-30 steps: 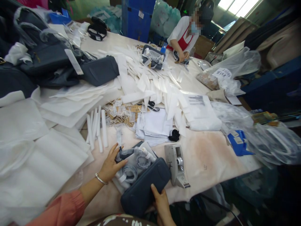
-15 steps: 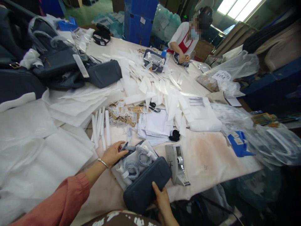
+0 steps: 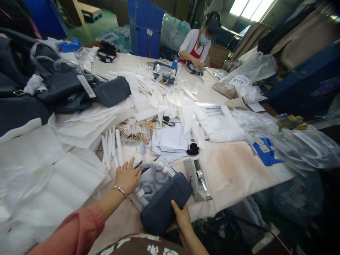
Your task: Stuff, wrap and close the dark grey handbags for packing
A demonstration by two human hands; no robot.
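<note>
A dark blue bag lies tilted at the table's front edge, its smooth panel towards me. Behind that panel, coiled straps in clear plastic wrap rest on pale padding. My right hand grips the bag's lower right edge, thumb on top and fingers hidden underneath. At the bag's far left corner is my left hand, palm down with its fingers spread. Its fingertips are beside a dark strap end; whether they touch it I cannot tell. A grey tape dispenser stands just right of the bag.
White foam sheets cover the left side, with foam rolls nearby. Beyond are tags, white paper sheets and a black ribbon bundle. More dark bags lie back left. A co-worker handles a bag across the table.
My left hand has drawn slightly back from the strap end and its fingers have spread. My right hand keeps its grip on the bag. The whole view has shifted a little.
</note>
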